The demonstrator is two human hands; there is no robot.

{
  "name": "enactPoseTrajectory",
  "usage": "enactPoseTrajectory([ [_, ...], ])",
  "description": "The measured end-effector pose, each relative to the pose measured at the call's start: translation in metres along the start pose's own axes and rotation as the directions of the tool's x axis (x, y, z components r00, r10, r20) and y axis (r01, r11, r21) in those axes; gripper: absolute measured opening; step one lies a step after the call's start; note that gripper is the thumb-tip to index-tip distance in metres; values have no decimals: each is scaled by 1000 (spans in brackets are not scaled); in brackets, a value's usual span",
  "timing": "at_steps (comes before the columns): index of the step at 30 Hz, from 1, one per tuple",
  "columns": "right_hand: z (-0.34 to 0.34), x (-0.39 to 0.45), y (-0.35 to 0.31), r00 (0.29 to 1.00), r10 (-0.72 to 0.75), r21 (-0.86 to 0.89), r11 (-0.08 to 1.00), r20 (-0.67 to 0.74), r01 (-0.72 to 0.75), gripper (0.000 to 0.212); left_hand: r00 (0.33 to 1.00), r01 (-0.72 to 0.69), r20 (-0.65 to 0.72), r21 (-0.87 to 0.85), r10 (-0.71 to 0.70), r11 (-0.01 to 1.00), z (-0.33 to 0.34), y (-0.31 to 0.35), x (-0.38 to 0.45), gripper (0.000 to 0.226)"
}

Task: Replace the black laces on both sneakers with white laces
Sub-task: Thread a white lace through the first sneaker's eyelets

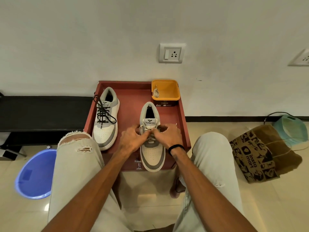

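Note:
Two grey-and-white sneakers stand on a red tray table [132, 97]. The left sneaker [106, 121] carries black laces [102, 111], loosely tied. The right sneaker [153, 148] sits nearer to me, toe over the table's front edge, with a white lace [147, 128] threaded through its upper eyelets. My left hand [132, 139] and my right hand [168, 136] meet over its tongue area, each pinching a part of the white lace with curled fingers. A second white lace [156, 92] lies coiled in an orange tub [167, 91] at the table's back right corner.
My knees in pale torn jeans flank the table. A blue plastic basin [35, 173] sits on the floor at the left, a printed paper bag [255, 156] and a brown bag at the right. A black bench [41, 113] runs along the wall on the left.

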State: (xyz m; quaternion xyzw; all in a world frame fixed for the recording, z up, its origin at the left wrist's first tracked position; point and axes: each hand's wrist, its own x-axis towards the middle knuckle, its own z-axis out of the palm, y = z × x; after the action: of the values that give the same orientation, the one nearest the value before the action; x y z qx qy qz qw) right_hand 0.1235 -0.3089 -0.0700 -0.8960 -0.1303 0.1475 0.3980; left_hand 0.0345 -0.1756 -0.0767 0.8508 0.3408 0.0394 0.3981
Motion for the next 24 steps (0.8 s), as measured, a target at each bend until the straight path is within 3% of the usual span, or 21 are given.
enactPoseTrajectory([
  [5, 4, 3, 1, 1000, 1, 67, 998, -22, 1, 25, 998, -5, -60, 8, 6, 1000, -2, 1, 3, 57],
  [10, 8, 6, 1, 999, -12, 55, 998, -52, 15, 18, 1000, -22, -14, 10, 22, 1000, -3, -1, 3, 64],
  [13, 6, 10, 3, 1000, 4, 134, 991, 21, -7, 20, 1000, -18, 5, -12, 18, 1000, -10, -5, 5, 55],
  [18, 2, 11, 4, 997, 13, 185, 982, 80, -27, 14, 999, -51, -15, -109, 50, 993, -25, -9, 2, 17],
  [24, -7, 13, 5, 998, -15, 145, 989, 57, 6, 12, 989, -139, -56, -113, 133, 984, -45, -14, -2, 29],
])
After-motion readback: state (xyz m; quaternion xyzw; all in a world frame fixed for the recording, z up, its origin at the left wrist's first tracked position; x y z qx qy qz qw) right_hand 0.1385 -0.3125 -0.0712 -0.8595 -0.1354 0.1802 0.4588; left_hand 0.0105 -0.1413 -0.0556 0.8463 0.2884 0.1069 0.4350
